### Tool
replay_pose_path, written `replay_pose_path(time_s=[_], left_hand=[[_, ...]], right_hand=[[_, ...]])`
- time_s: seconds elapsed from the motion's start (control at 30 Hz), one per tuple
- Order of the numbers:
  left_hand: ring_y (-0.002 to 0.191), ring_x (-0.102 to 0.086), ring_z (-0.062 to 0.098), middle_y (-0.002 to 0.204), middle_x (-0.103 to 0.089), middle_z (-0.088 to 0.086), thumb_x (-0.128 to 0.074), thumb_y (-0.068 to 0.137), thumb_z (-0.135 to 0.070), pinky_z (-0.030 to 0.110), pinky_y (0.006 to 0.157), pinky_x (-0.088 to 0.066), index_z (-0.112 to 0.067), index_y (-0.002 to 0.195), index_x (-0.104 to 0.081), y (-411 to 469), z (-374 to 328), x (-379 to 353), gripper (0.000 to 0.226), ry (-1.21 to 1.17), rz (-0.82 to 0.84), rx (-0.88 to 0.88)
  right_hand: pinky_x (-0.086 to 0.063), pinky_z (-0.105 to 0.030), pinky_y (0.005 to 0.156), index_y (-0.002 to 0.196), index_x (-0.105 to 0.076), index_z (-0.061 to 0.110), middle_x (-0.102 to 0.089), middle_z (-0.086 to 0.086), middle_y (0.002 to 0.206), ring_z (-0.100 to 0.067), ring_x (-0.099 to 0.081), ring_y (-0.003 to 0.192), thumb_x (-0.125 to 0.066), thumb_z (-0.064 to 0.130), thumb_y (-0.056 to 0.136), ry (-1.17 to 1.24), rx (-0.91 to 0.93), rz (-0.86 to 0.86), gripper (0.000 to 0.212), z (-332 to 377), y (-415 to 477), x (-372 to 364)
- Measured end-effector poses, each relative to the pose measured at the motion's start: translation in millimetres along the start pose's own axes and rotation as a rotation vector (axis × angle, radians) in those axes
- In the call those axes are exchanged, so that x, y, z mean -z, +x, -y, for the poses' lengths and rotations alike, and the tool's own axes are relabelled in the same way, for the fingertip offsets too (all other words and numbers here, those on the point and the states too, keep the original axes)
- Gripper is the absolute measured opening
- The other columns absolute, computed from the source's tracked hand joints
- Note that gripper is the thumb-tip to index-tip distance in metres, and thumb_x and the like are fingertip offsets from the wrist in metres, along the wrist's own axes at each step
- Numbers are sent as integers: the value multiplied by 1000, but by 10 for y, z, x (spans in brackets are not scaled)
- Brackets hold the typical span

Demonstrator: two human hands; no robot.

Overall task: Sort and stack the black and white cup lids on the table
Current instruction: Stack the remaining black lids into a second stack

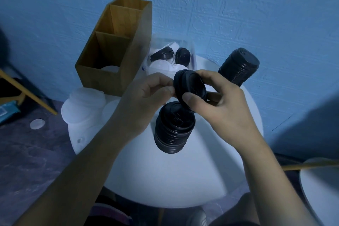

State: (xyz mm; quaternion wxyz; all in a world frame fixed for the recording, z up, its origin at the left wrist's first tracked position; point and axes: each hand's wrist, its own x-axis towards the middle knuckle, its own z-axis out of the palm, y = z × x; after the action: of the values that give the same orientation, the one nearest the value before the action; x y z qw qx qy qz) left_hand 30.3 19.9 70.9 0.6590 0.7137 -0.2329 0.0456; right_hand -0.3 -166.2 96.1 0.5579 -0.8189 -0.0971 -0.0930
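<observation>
The person holds a black lid (pixel 190 86) in both hands above the middle of the round white desk (pixel 183 180). The lid is tilted, its top face turned toward the right and near side. The left hand (pixel 145 95) has its fingers (pixel 165 90) curled and pinching the lid's left edge. The right hand (pixel 220 104) grips the other side, its thumb pressed on the near rim and the other fingers wrapped behind. Whether it is one lid or two pressed together cannot be told.

Just below the held lid, a stack of black lids (pixel 173 130) stands on the desk, right under the hands. A second black stack (pixel 238 67) stands at the far right edge of the desk, well apart from the first. At the left edge, a stack of white lids (pixel 82 106) stands partly hidden by the left forearm.

At the far side a clear plastic tub (pixel 191 49) holds a loose mix of black and white lids. Just left of it stands a wooden box (pixel 113 42) with compartments; something white and round lies in the bottom of the nearest one.

A single white lid (pixel 37 124) lies on the dark floor to the left of the desk. A blue textured wall (pixel 238 5) rises behind everything
</observation>
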Motion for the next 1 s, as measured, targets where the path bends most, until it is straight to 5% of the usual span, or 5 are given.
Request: replay_pose_path(time_s=[0.33,0.6,0.7,0.83,1.0], left_hand=[[62,-54,-2,67,-62,-14,-53,92,-9,7,59,-42,-19,86,-64,23,-45,29,16,-4,-41,-23],[63,-51,-1,74,-60,-5,-51,103,-7,10,56,-41,-23,90,-62,122,-30,195,24,109,-225,28],[63,-52,1,72,-63,-7,-50,105,-11,13,56,-43,-22,93,-63,171,125,240,21,155,-223,187],[61,-55,6,77,-75,-10,-59,102,-16,24,54,-44,-20,99,-66,147,442,218,9,140,-124,403],[50,-54,1,71,-72,-11,-66,98,-33,28,55,-46,-22,91,-61,19,583,246,13,443,-165,376]], right_hand=[[-57,-23,74,109,-72,19,-76,10,93,-9,-71,78,-67,26,85,170,3,-22,26,-39,59,32],[-54,-18,83,116,-71,25,-75,9,111,-10,-73,90,-74,20,92,36,-21,8,25,-77,142,200],[-52,-13,79,113,-70,29,-74,10,110,-17,-74,93,-75,19,91,30,-54,31,24,-142,76,167],[-56,-26,94,130,-64,31,-72,16,116,-10,-72,103,-84,36,80,-33,-120,147,54,-264,17,157],[-50,-38,107,146,-50,39,-67,23,127,-1,-64,118,-76,64,66,-209,-169,280,88,-323,-22,113]])
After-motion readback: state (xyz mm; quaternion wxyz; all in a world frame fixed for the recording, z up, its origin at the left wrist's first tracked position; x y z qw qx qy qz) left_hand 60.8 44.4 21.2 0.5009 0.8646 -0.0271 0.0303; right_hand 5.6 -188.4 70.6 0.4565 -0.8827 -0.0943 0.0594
